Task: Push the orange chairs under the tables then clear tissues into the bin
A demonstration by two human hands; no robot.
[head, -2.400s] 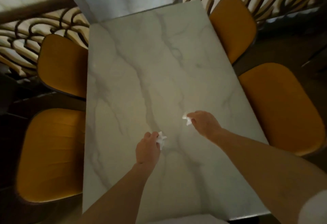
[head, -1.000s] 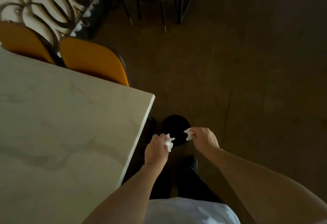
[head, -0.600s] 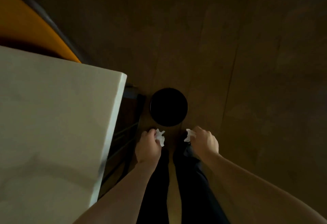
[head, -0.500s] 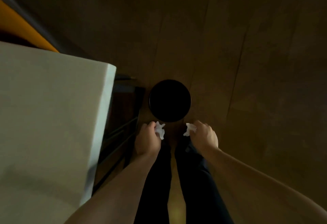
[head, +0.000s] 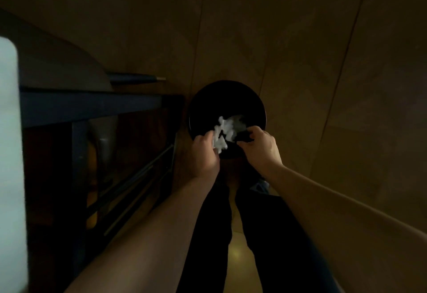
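Head view, looking steeply down. A round black bin (head: 227, 98) is seen standing on the brown wooden plank floor (head: 323, 50), just beside the dark metal frame (head: 92, 107) of the white-topped table (head: 10, 154) at the left edge. Both hands are held over the near rim of the bin. The left hand (head: 204, 156) is seen with its fingers curled, and a crumpled white tissue (head: 219, 140) is pinched at its fingertips, directly above the bin's opening. A second crumpled white tissue (head: 233, 126), blurred, is shown just beyond the first, between the two hands and over the bin's dark interior. The right hand (head: 260, 148) is seen with fingers bent towards this tissue; whether it is gripped or already released cannot be told from the blur. The person's black trouser legs (head: 265, 235) are visible below the forearms.
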